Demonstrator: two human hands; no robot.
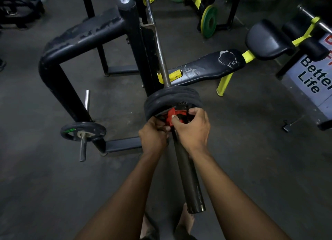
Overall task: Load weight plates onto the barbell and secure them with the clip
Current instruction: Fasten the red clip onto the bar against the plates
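The barbell's dark sleeve [188,171] points toward me, its thin shaft [158,47] resting on the black rack. Several black weight plates [165,99] sit stacked on the sleeve. A red clip [177,114] is around the sleeve right against the nearest plate. My right hand [192,130] curls over the clip from the right, thumb on its red lever. My left hand [153,135] grips the clip's left side, fingers bunched against the lever. Both hands hide most of the clip.
A black plate [82,131] hangs on a storage peg [82,149] of the rack [59,63] at left, with a bare chrome peg [87,100] above it. A worn black and yellow bench [206,65] lies beyond. A green plate [209,22] stands at the back.
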